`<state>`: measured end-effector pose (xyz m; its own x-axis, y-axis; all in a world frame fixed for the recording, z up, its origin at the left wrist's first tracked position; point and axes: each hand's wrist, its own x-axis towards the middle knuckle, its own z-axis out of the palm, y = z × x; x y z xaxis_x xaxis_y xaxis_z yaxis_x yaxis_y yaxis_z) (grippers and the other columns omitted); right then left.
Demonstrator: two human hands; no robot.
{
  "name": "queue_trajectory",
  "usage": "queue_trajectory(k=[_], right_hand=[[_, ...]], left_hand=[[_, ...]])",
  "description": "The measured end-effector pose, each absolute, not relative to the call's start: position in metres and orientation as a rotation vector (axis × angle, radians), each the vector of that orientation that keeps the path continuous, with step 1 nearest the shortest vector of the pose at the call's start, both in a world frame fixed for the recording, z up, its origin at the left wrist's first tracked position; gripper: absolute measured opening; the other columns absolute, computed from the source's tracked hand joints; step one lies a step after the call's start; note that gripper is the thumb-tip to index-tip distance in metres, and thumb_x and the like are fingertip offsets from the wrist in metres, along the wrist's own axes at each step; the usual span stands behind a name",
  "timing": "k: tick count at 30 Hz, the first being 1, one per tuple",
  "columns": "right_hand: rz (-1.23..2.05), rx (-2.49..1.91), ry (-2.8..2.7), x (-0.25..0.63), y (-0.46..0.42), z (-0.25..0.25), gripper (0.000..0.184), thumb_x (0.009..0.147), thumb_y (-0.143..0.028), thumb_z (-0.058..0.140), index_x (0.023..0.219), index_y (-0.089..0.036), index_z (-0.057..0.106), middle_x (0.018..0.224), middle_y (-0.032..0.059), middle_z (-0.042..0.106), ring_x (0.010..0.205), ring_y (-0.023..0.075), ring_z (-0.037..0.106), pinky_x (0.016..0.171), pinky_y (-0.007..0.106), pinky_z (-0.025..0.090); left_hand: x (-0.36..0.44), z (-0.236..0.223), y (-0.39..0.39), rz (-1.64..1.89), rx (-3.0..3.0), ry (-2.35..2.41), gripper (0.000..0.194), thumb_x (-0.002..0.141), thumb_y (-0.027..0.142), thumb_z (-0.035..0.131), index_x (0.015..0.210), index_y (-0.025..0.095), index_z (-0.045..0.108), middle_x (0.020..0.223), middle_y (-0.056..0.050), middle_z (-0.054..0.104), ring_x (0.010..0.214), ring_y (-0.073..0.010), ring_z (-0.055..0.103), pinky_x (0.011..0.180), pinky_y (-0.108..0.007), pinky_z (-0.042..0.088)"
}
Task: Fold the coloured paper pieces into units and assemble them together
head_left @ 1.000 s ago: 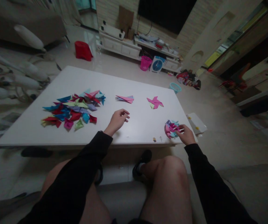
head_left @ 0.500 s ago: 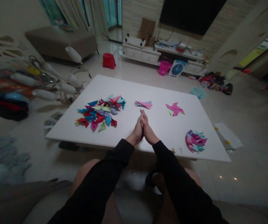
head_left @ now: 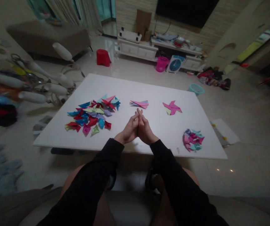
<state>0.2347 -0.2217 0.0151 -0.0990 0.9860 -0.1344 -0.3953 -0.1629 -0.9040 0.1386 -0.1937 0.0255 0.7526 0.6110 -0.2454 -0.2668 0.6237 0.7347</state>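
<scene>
The person's left hand (head_left: 130,130) and right hand (head_left: 146,131) are together, extended fingers (head_left: 140,113) touching, above the white table (head_left: 158,90). A round origami cluster (head_left: 193,138) lies to the right, loose origami pieces (head_left: 92,121) left; just past the fingertips, a paper stack (head_left: 141,104); farther right, a pink pinwheel (head_left: 172,108).

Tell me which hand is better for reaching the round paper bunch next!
Probably the right hand: it is nearer the round paper bunch, which lies over on that side. The left hand is farther off, beyond the right.

Left hand (head_left: 130,130) touches right hand (head_left: 146,130), both pointing forward.
</scene>
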Motion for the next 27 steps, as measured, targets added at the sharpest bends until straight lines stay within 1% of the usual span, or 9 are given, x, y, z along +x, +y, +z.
queue_trajectory(k=[3, 5, 7, 9, 13, 16, 19, 23, 27], right_hand=[[1.543, -0.972, -0.881, 0.249, -0.232, 0.019, 0.083, 0.088, -0.078, 0.040, 0.160, -0.045, 0.018, 0.171, -0.0147, 0.001, 0.159, 0.0242, -0.005, 0.125, 0.062, 0.002], [1.535, -0.986, -0.900, 0.255, -0.241, 0.023, 0.082, 0.087, -0.079, 0.042, 0.159, -0.048, 0.021, 0.170, -0.0167, -0.001, 0.159, 0.0259, -0.008, 0.123, 0.066, 0.002], [1.509, -0.984, -0.924, 0.258, -0.251, 0.025, 0.083, 0.085, -0.079, 0.046, 0.158, -0.048, 0.022, 0.170, -0.0169, -0.003, 0.159, 0.0264, -0.010, 0.123, 0.065, -0.001], [1.470, -0.974, -0.943, 0.259, -0.258, 0.025, 0.086, 0.084, -0.079, 0.049, 0.158, -0.046, 0.024, 0.170, -0.0161, -0.002, 0.159, 0.0256, -0.011, 0.124, 0.062, -0.003], [1.437, -0.959, -0.981, 0.263, -0.264, 0.019, 0.084, 0.086, -0.077, 0.048, 0.159, -0.044, 0.024, 0.171, -0.0154, 0.000, 0.159, 0.0222, -0.010, 0.126, 0.057, -0.004], [1.415, -0.970, -1.014, 0.265, -0.259, 0.013, 0.078, 0.090, -0.074, 0.046, 0.159, -0.045, 0.023, 0.170, -0.0161, 0.001, 0.158, 0.0198, -0.013, 0.126, 0.056, -0.007], [1.388, -0.963, -1.031, 0.263, -0.249, 0.007, 0.074, 0.092, -0.072, 0.044, 0.158, -0.046, 0.024, 0.170, -0.0169, 0.003, 0.158, 0.0176, -0.013, 0.126, 0.052, -0.010], [1.393, -0.935, -1.082, 0.255, -0.235, 0.002, 0.071, 0.094, -0.070, 0.043, 0.158, -0.046, 0.026, 0.170, -0.0170, 0.007, 0.158, 0.0157, -0.010, 0.128, 0.047, -0.008], [1.449, -0.928, -1.061, 0.248, -0.227, 0.004, 0.072, 0.091, -0.074, 0.043, 0.156, -0.045, 0.031, 0.170, -0.0145, 0.010, 0.159, 0.0176, -0.010, 0.127, 0.051, -0.008]], left_hand=[[0.143, 0.032, -0.201, 0.462, 0.740, 0.477, 0.074, 0.088, 0.076, 0.034, 0.157, 0.047, 0.029, 0.167, 0.002, 0.030, 0.151, -0.0310, 0.032, 0.121, -0.058, 0.023], [0.147, 0.034, -0.206, 0.436, 0.741, 0.457, 0.076, 0.087, 0.078, 0.033, 0.156, 0.047, 0.032, 0.166, 0.001, 0.034, 0.150, -0.0319, 0.034, 0.119, -0.058, 0.025], [0.151, 0.034, -0.211, 0.433, 0.744, 0.454, 0.077, 0.086, 0.078, 0.033, 0.156, 0.047, 0.032, 0.166, 0.000, 0.033, 0.150, -0.0318, 0.034, 0.119, -0.058, 0.025], [0.155, 0.032, -0.214, 0.447, 0.752, 0.466, 0.076, 0.086, 0.078, 0.034, 0.156, 0.047, 0.033, 0.167, 0.001, 0.031, 0.151, -0.0314, 0.033, 0.120, -0.056, 0.025], [0.160, 0.027, -0.219, 0.459, 0.757, 0.488, 0.074, 0.086, 0.076, 0.036, 0.155, 0.049, 0.033, 0.169, 0.004, 0.027, 0.154, -0.0296, 0.028, 0.123, -0.053, 0.021], [0.159, 0.025, -0.219, 0.470, 0.709, 0.440, 0.076, 0.086, 0.075, 0.037, 0.157, 0.048, 0.031, 0.171, 0.007, 0.019, 0.156, -0.0286, 0.021, 0.126, -0.051, 0.013], [0.155, 0.023, -0.212, 0.500, 0.667, 0.394, 0.078, 0.085, 0.074, 0.038, 0.158, 0.045, 0.030, 0.171, 0.008, 0.016, 0.158, -0.0279, 0.015, 0.127, -0.049, 0.006], [0.148, 0.021, -0.199, 0.552, 0.656, 0.438, 0.078, 0.086, 0.073, 0.038, 0.158, 0.045, 0.031, 0.171, 0.008, 0.017, 0.158, -0.0284, 0.012, 0.127, -0.048, 0.006], [0.139, 0.022, -0.193, 0.559, 0.691, 0.459, 0.077, 0.087, 0.070, 0.039, 0.159, 0.043, 0.030, 0.172, 0.009, 0.013, 0.158, -0.0267, 0.014, 0.128, -0.045, 0.004]])
